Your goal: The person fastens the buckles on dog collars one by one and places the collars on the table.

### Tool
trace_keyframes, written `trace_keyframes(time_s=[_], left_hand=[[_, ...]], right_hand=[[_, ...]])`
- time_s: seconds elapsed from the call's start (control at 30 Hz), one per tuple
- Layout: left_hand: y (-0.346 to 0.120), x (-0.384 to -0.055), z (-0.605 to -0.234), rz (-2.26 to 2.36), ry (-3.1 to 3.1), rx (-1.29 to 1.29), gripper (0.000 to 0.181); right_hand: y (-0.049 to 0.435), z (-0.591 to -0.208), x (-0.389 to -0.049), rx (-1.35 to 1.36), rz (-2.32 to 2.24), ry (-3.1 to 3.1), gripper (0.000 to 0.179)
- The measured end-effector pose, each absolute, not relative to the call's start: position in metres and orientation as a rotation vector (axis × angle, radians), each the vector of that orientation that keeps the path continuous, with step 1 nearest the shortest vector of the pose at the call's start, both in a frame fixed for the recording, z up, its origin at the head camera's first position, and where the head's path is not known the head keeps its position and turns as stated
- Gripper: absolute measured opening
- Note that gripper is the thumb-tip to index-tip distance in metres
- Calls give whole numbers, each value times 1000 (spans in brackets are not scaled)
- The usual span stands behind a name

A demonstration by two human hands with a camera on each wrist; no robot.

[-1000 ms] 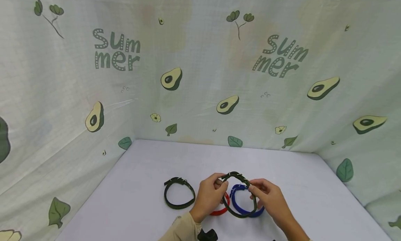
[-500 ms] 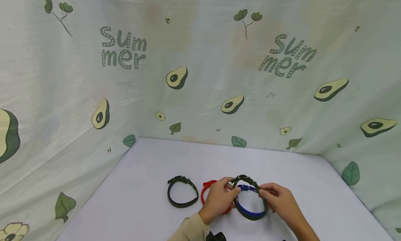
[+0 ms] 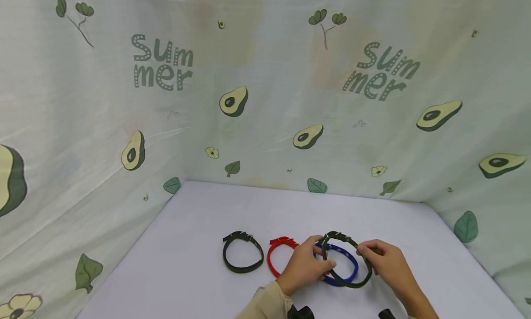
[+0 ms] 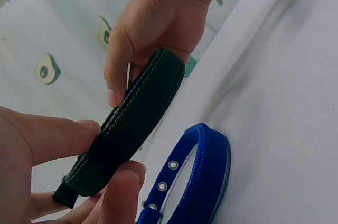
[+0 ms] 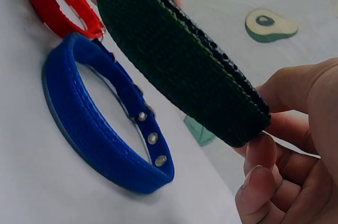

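Note:
A dark green pet collar (image 3: 356, 285), buckled into a ring, is held up above the table between both hands. My left hand (image 3: 306, 265) pinches its left side near the buckle, thumb on one face and fingers on the other. On the opposite side, the right hand (image 3: 387, 262) grips the band between thumb and fingers, as the right wrist view also shows. Behind and below the held ring lies a blue collar (image 5: 100, 145) with metal eyelets, partly covered by it in the head view. A red collar (image 3: 270, 256) sits left of the blue one, partly hidden by my left hand.
Another dark collar (image 3: 244, 269) lies farthest left on the white table (image 3: 174, 263). A cloth backdrop (image 3: 265, 79) with avocado and leaf prints rises behind and at the sides. Black wrist devices (image 3: 302, 312) show at the bottom edge.
Both hands have shifted right with the dark green collar, after the view itself moved slightly. More of the red collar shows now. The collars on the table stay in place.

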State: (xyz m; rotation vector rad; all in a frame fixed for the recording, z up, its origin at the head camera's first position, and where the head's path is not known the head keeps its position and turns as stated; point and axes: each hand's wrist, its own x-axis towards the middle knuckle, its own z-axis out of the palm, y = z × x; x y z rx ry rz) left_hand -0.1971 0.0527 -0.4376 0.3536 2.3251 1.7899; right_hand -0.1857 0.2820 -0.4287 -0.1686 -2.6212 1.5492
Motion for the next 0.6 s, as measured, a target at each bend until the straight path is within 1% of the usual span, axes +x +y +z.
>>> trace_keyframes(time_s=[0.1, 0.33, 0.6], left_hand=[[60, -198, -438, 1780, 2322, 368, 71], [70, -198, -442, 1761, 2413, 386, 70], [89, -199, -446, 1693, 2548, 404, 71]], right_hand=[[289, -431, -186, -186, 1527, -2630, 37], [294, -433, -185, -209, 1448, -2693, 34], [307, -430, -184, -148, 1266, -2785, 30]])
